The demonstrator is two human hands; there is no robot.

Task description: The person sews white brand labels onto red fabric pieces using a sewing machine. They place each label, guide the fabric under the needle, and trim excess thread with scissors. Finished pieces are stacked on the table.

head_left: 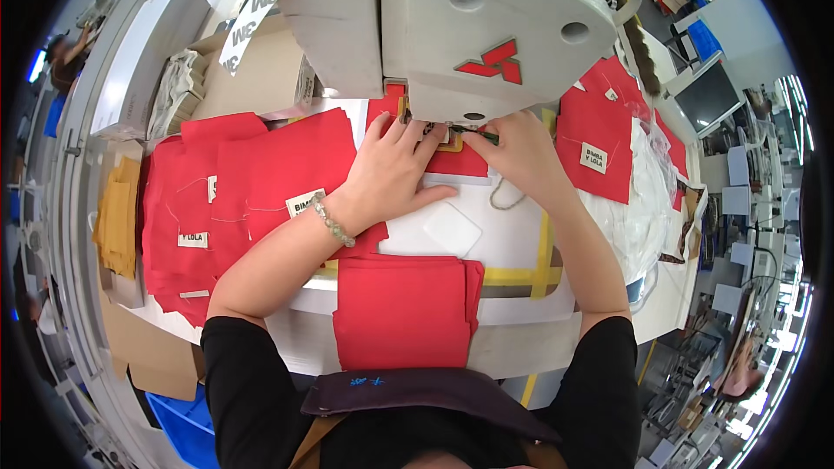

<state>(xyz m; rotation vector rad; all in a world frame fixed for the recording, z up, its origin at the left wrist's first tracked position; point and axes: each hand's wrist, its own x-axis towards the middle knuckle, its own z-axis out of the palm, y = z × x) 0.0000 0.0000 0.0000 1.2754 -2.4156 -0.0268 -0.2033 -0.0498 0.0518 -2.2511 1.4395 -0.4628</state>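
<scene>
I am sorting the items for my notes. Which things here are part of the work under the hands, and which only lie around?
In use:
left hand and right hand, both flat on the red fabric piece under the sewing machine head

Lying about:
stack of red labelled pieces at left
folded red pile at the table edge
red pieces at right
yellow cloth
blue bin

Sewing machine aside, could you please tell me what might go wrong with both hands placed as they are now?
1. Fingertips of the left hand and right hand sit right under the sewing machine head, so a finger could be pricked.
2. The red fabric piece is pressed flat rather than gripped, so it could skew.
3. The folded red stack overhangs the table edge and might slide off.
</scene>
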